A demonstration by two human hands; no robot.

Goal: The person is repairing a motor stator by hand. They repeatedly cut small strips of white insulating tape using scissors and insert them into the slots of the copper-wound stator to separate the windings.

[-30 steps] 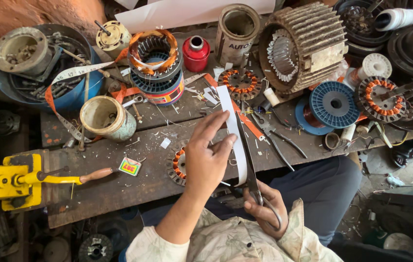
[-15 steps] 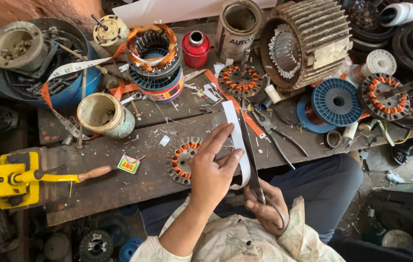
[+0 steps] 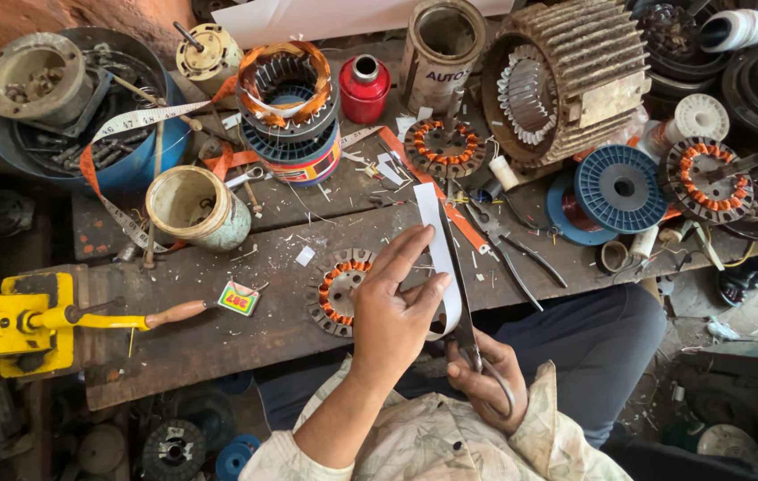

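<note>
We look down on a worn wooden bench (image 3: 218,334) crowded with motor parts. Our left hand (image 3: 392,312) pinches a long white paper strip (image 3: 437,254) between thumb and fingers, its grip closed on the strip's lower part, while the strip rises over the bench edge. Our right hand (image 3: 486,379) is wrapped around the handles of a pair of scissors (image 3: 459,294), whose blades run alongside the strip; we cannot quite tell whether the blades are biting the paper. Just left of the left hand lies a round stator with orange windings (image 3: 334,289). Beside it sits a small square label (image 3: 238,298), yellow and green with red lettering. Farther back stand a red bottle (image 3: 364,87) with a grey cap and a rusty cylindrical tin (image 3: 441,53) bearing a pale label. A blue spool (image 3: 619,189) lies to the right, and a yellow tool (image 3: 13,322) with a wooden handle sits at the left edge.
</note>
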